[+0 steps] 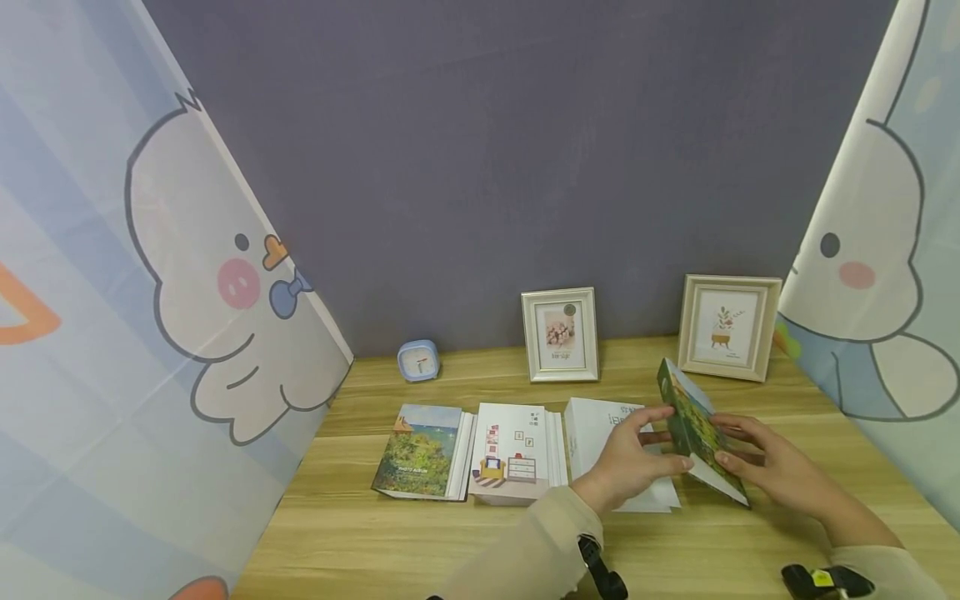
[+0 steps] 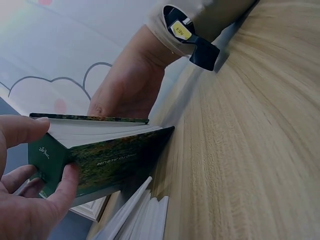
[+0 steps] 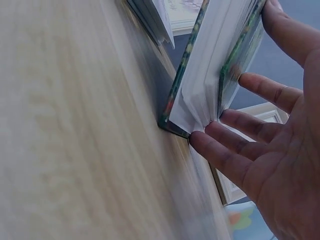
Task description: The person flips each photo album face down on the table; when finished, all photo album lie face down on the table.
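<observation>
A photo album (image 1: 703, 429) with a green spine and a garden-scene cover is held tilted above the table's right side. My left hand (image 1: 626, 462) grips its spine end between thumb and fingers; in the left wrist view the dark green spine (image 2: 47, 157) shows between them. My right hand (image 1: 776, 467) holds the opposite side, thumb on one cover and fingers along the other cover and page edges. The right wrist view shows white pages (image 3: 212, 60) slightly fanned between the covers. Beneath my left forearm and hand lies a white album (image 1: 588, 429), partly hidden.
Left of it lie a white album with a furniture drawing (image 1: 506, 446) and another landscape-covered album (image 1: 416, 454). Behind stand a small blue clock (image 1: 417, 361), a silvery picture frame (image 1: 559, 335) and a beige picture frame (image 1: 729, 327). A grey panel (image 1: 525, 167) backs the wooden table (image 1: 337, 542).
</observation>
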Action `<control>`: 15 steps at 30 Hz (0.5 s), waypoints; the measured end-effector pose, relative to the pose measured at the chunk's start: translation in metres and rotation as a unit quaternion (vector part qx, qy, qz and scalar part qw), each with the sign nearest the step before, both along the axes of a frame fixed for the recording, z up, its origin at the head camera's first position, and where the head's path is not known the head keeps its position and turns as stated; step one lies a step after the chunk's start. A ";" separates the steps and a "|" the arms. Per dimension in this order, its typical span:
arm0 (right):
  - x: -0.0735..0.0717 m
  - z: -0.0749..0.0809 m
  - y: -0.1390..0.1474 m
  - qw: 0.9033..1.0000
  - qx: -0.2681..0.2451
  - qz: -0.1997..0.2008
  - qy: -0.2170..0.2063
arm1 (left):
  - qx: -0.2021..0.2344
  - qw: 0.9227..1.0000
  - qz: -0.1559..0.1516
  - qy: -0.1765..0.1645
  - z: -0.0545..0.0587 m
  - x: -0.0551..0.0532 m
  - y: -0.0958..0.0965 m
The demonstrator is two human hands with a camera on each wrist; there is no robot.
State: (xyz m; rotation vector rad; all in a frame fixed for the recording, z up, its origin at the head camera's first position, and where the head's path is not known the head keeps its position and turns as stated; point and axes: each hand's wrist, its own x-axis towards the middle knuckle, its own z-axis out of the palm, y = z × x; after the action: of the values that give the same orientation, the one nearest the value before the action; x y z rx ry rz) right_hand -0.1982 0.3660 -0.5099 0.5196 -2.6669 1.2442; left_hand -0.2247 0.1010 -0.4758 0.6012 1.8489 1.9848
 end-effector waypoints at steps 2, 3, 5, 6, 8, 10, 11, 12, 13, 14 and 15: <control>0.001 0.001 -0.001 1.000 -0.002 0.001 -0.002 | 0.003 1.000 -0.001 -0.001 0.000 0.000 0.000; 0.001 0.001 -0.001 1.000 -0.003 0.002 -0.005 | 0.005 1.000 -0.001 0.000 0.001 0.000 0.000; 0.001 0.002 -0.002 1.000 -0.006 0.002 -0.013 | 0.007 1.000 -0.001 0.000 0.002 0.000 0.000; 0.001 0.002 -0.003 1.000 -0.009 0.002 -0.019 | 0.009 1.000 0.000 0.000 0.002 0.000 0.000; 0.001 0.002 -0.003 1.000 -0.014 0.003 -0.027 | 0.011 1.000 0.002 -0.003 0.003 0.000 0.000; 0.001 0.002 -0.003 0.999 -0.017 0.004 -0.029 | 0.020 1.000 0.002 -0.009 0.003 -0.001 0.000; 0.001 0.002 -0.003 0.999 -0.018 0.005 -0.029 | 0.029 0.999 0.000 -0.013 0.002 -0.002 0.001; 0.001 0.003 -0.003 0.999 -0.020 0.007 -0.027 | 0.038 0.999 -0.002 -0.016 0.002 -0.002 0.001; 0.001 0.003 -0.004 0.999 -0.021 0.010 -0.025 | 0.047 0.999 -0.005 -0.016 0.002 -0.003 0.001; 0.001 0.003 -0.004 0.999 -0.021 0.010 -0.023 | 0.056 0.998 -0.009 -0.016 0.001 -0.003 0.001; 0.001 0.004 -0.004 1.000 -0.020 0.012 -0.021 | 0.063 0.998 -0.012 -0.014 0.001 -0.004 0.001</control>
State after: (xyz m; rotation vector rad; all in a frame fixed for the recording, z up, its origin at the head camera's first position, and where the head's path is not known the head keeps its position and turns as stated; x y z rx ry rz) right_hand -0.1975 0.3618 -0.5059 0.5258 -2.6704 1.3271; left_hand -0.2288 0.1024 -0.4749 0.6257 1.7019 2.0938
